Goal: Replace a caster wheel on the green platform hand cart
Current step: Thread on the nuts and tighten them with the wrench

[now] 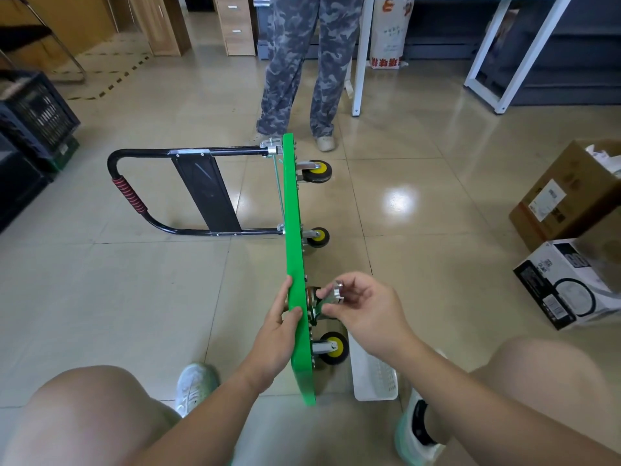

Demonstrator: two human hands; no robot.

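Note:
The green platform cart stands on its edge on the tiled floor, its black handle folded out to the left. Three yellow-hubbed caster wheels stick out on its right side: a far caster wheel, a middle caster wheel and a near caster wheel. My left hand grips the platform's edge, fingers wrapped over it. My right hand pinches a small silver metal part against a caster mount on the underside, partly hidden by my fingers.
A person in camouflage trousers stands just beyond the cart. A white tray lies on the floor by my right foot. Cardboard boxes sit at the right, black crates at the left, a white table frame behind.

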